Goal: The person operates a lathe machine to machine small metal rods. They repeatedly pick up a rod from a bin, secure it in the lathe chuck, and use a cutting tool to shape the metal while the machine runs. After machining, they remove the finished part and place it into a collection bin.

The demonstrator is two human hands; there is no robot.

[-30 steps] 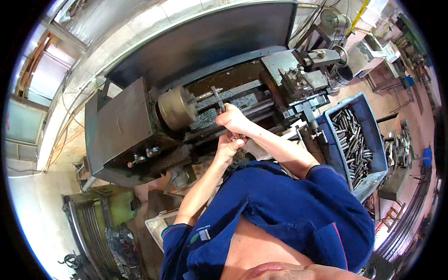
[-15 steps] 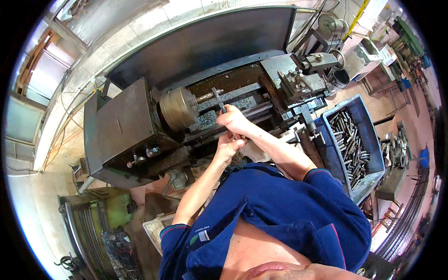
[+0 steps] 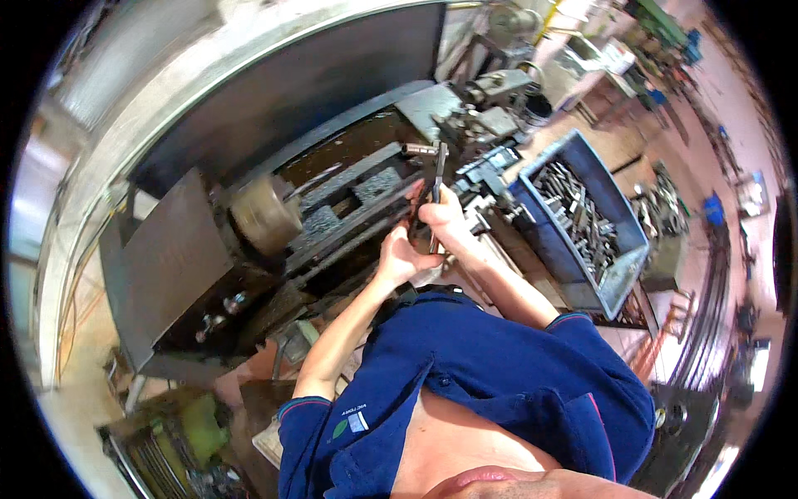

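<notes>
Grey metal tool (image 3: 440, 170), long and narrow, seems pinched by the curled fingers of the right hand (image 3: 445, 218). The left hand (image 3: 403, 256) is just beside, thumb apart; whether it grips, I cannot tell. Near the tool's upper end is a short cylinder (image 3: 420, 150), which a loosened grip could drop onto the lathe (image 3: 266, 214). Blur obscures their contact.

Two hands (image 3: 446, 219), one metal tool (image 3: 441, 169), one chuck (image 3: 264, 216), one blue crate (image 3: 621, 287), and metal rods (image 3: 579, 218) (too many to count).
</notes>
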